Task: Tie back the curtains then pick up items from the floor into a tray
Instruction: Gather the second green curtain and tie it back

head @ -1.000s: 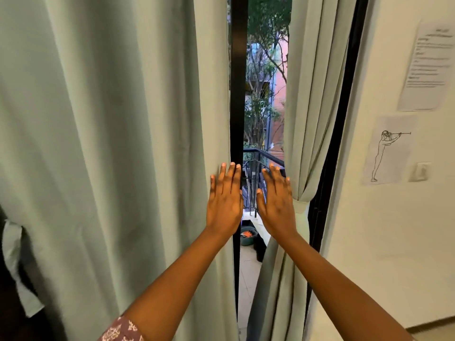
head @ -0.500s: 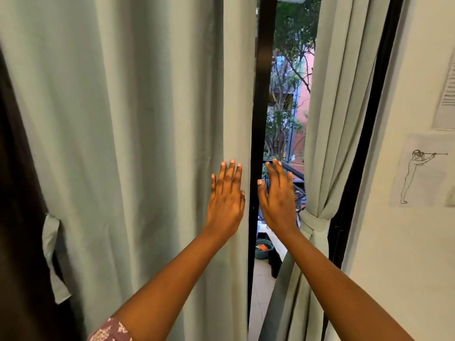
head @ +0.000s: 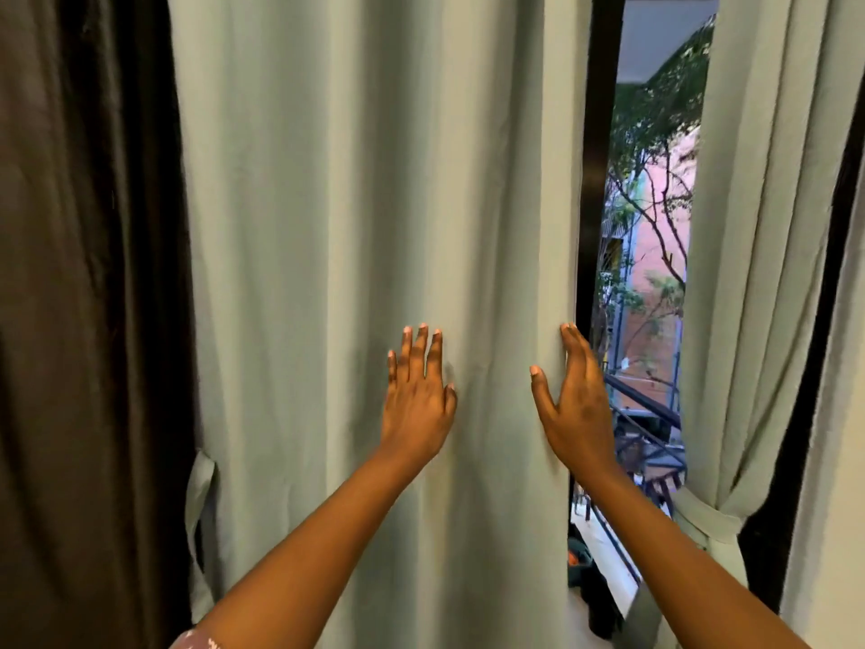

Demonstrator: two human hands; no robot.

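Both hands are on the left curtain (head: 374,227), the big pale green panel that hangs loose and covers most of the view. Left hand (head: 416,395) lies flat on the cloth, fingers straight and a bit spread, palm against the fabric, well in from the curtain's inner edge. Right hand (head: 573,400) sits right at that inner edge, beside the black door frame (head: 597,156): fingers straight, running up along the hem, thumb splayed out toward the left hand. Can't tell if its fingertips wrap behind the edge; nothing looks pinched.

Likely reason for the pose: the right hand takes the free edge while the left steadies the panel, so the cloth can be swept away from the frame and bunched.

The left curtain's tieback (head: 199,503), a loop of the same green fabric, hangs slack at the curtain's outer edge, low, against the dark drape (head: 84,297) on that side. It holds nothing yet.

On the far side of the frame, the right curtain (head: 767,203) is already gathered, with its band (head: 702,517) cinched around it low down. So that half looks done, and this panel is the one left.

Through the gap by the frame: railing (head: 650,405), trees, a pink building.

No tray or floor items in view, so the pick-up part isn't started. Next move, probably: gather the cloth toward the hanging tieback and loop it. The fabric is wide and floppy, so folds could slip out.
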